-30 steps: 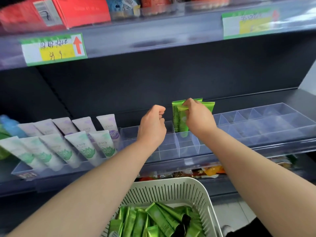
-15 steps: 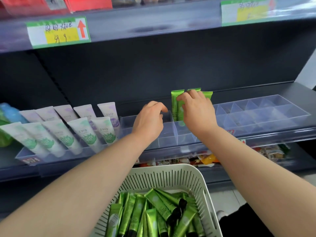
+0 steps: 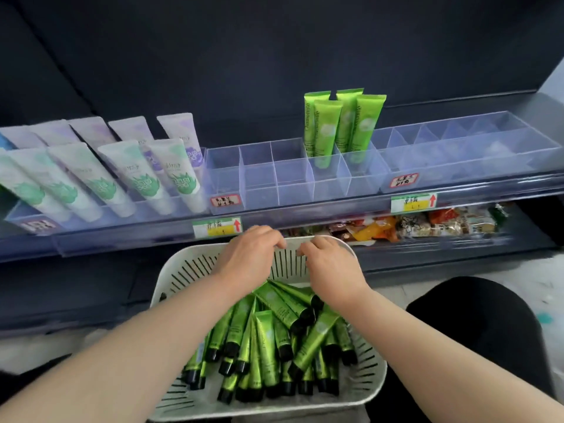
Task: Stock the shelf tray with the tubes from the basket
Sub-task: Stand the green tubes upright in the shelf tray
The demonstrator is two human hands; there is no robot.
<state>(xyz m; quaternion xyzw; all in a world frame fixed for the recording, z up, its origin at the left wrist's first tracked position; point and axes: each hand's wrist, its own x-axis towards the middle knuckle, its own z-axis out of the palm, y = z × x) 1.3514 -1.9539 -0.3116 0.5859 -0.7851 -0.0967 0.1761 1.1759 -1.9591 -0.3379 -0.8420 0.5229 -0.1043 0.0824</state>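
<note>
Head view: the left hand [image 3: 248, 254] and right hand [image 3: 331, 265] hover side by side over the far rim of the basket [image 3: 183, 270], fingers loosely curled, holding nothing. Green tubes [image 3: 268, 337] lie piled in the basket. Four standing tubes [image 3: 345, 123] sit upright in the right-hand compartments of the clear shelf tray [image 3: 259, 178].

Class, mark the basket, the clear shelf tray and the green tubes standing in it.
basket [image 3: 186, 267]: head view, slotted left wall.
clear shelf tray [image 3: 293, 193]: head view, front wall.
standing green tubes [image 3: 348, 123]: head view, tube body.

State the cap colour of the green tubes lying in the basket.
Black caps on the tubes; the head view, the only one, shows them.
</note>
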